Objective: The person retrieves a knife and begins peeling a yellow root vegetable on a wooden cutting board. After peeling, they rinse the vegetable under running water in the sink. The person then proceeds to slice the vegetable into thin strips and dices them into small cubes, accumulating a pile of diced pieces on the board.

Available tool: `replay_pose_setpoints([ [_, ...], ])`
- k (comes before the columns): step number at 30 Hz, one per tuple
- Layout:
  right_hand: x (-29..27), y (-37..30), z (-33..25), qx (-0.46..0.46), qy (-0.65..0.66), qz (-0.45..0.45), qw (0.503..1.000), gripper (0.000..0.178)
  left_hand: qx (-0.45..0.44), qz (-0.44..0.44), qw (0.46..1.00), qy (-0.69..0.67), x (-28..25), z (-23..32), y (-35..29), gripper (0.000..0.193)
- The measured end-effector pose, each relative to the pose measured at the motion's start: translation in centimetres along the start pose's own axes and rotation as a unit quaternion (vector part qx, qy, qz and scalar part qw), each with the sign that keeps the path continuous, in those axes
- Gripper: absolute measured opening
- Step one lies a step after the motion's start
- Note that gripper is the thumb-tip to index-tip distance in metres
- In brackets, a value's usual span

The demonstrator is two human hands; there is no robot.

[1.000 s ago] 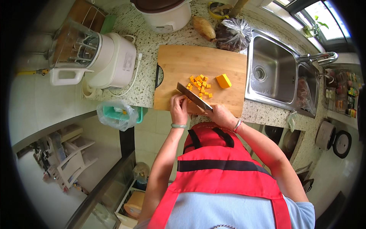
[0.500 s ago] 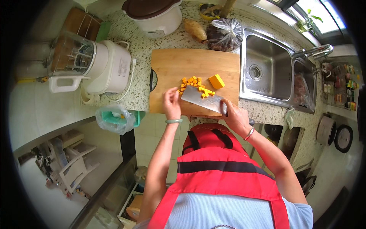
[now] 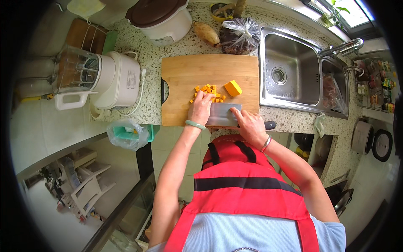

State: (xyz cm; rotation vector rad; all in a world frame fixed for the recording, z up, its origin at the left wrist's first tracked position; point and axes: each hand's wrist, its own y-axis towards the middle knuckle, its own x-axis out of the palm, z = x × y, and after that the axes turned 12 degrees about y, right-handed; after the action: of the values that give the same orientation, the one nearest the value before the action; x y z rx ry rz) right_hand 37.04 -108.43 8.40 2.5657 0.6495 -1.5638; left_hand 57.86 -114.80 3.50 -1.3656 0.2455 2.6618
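Observation:
My right hand (image 3: 251, 126) grips a cleaver (image 3: 222, 114) near the front edge of the wooden cutting board (image 3: 197, 67). Its forefinger lies along the broad blade, and the dark handle sticks out to the right. Orange cubes (image 3: 207, 88), which look like pumpkin, are scattered just beyond the blade. My left hand (image 3: 200, 110) is at the blade's left end, its fingers bent down together onto the cubes; the fingertips are partly hidden. A larger uncut block (image 3: 233, 88) of the same orange flesh rests to the right of the cubes.
A steel sink (image 3: 289, 67) adjoins the board on the right. Behind stand a brown-lidded cooker (image 3: 161, 23), a tan root vegetable (image 3: 206, 34) and a dark plastic bag (image 3: 239, 37). To the left is a blender (image 3: 113, 80); a bag-lined green bin (image 3: 128, 133) hangs at the counter edge.
My left hand has moved right, from beside the pile onto the cubes. The cleaver has swung nearly level with the board's front edge, and my right forefinger now stretches along its blade.

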Motion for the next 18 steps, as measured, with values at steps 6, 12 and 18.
replay_pose_setpoints([
  [6, -1.4, 0.3, -0.6, 0.01, 0.01, -0.024, 1.0, 0.05, 0.031, -0.053, 0.998, 0.029, 0.4, 0.6, 0.6, 0.017],
  [12, -1.6, -2.3, 0.8, 0.023, 0.04, -0.01, 0.999, 0.055, 0.086, -0.008, 0.991, 0.101, 0.0, 3.7, 4.8, 0.034],
  [18, -0.8, -2.7, -0.3, 0.048, 0.079, -0.062, 0.994, 0.052, 0.065, -0.127, 0.963, 0.229, 3.5, 5.8, 7.2, 0.052],
])
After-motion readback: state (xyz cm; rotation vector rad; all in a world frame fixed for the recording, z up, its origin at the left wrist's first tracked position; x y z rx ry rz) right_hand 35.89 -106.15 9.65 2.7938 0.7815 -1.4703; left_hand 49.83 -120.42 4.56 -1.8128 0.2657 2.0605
